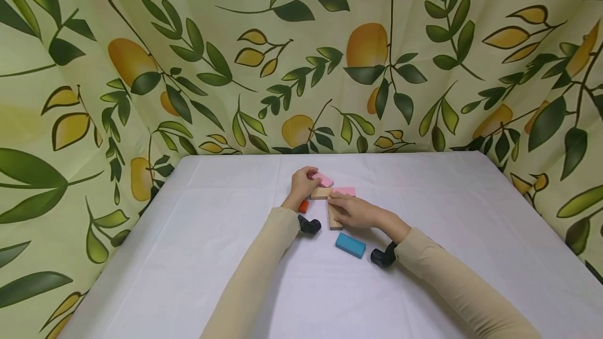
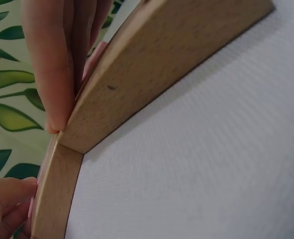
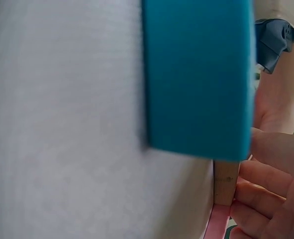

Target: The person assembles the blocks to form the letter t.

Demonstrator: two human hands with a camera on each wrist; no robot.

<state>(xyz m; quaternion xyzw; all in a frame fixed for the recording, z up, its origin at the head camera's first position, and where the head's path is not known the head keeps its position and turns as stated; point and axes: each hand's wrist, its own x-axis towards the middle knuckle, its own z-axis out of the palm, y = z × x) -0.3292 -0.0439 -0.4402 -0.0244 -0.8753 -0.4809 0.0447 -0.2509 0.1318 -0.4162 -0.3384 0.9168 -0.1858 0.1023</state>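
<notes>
In the head view my left hand (image 1: pixel 303 187) pinches a pink block (image 1: pixel 323 179) at the far side of a small group of flat blocks. My right hand (image 1: pixel 358 212) holds an upright-running wooden block (image 1: pixel 335 219), its fingertips at the block's far end. There it meets a second wooden block (image 1: pixel 321 193), lying crosswise. The left wrist view shows the corner where the wooden blocks (image 2: pixel 117 79) meet, with right-hand fingers (image 2: pixel 49 69) at it. A second pink block (image 1: pixel 344 191) lies beyond the right hand. An orange-red block (image 1: pixel 303 206) is partly covered by the left wrist.
A blue block (image 1: pixel 350 245) lies on the white-covered table (image 1: pixel 188 255) below the right hand and fills much of the right wrist view. Black wrist cameras (image 1: pixel 309 225) hang under both wrists. A leaf-and-fruit patterned curtain (image 1: pixel 301 67) stands behind the table.
</notes>
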